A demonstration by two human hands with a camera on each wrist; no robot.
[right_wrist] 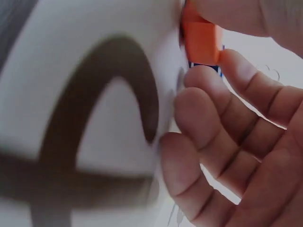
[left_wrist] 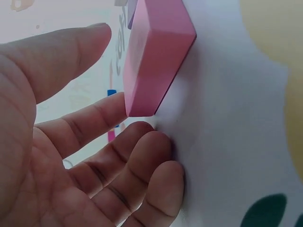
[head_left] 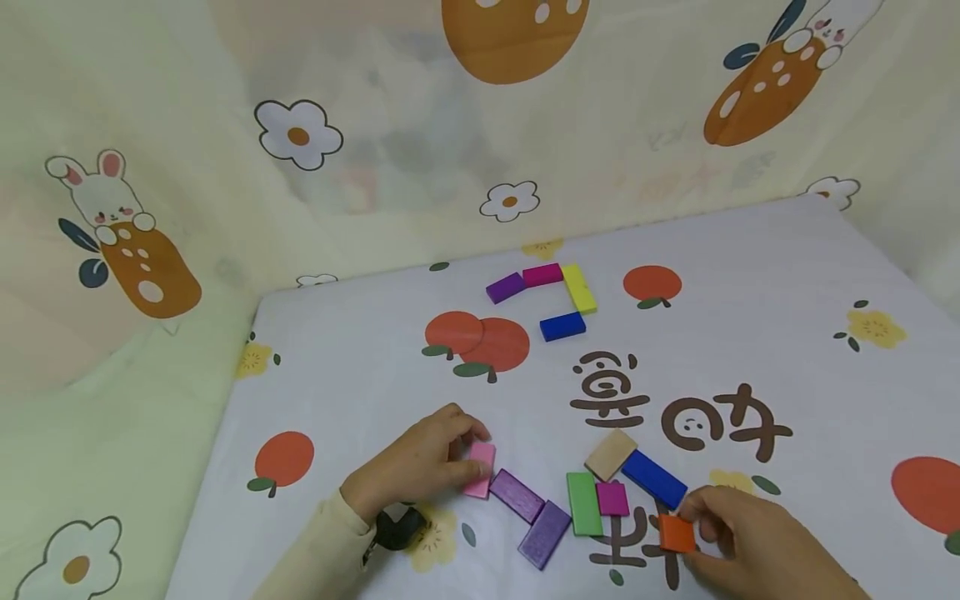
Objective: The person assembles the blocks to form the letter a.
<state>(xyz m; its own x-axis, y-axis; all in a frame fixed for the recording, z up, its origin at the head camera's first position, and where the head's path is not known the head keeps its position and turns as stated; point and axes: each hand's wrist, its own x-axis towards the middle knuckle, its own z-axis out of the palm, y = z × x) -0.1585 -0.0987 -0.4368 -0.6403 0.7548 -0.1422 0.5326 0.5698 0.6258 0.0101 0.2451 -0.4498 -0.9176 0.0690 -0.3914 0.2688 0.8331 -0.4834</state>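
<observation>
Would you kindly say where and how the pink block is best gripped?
I'd pinch the pink block across its long sides, toward the far end, coming from the left: no block crowds that side, while the nearest purple block crowds the near right.

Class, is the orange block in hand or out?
In: the right hand pinches the orange block between thumb and index finger, as the right wrist view shows.

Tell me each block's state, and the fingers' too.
Pink block, flat
Left fingers, touching pink block
Orange block, held
Right fingers, pinching orange block
Near purple blocks, flat
Green block, flat
Near magenta block, lying
Wooden block, flat
Near blue block, flat
Far purple block, lying
Far magenta block, lying
Yellow block, lying
Far blue block, lying
</observation>
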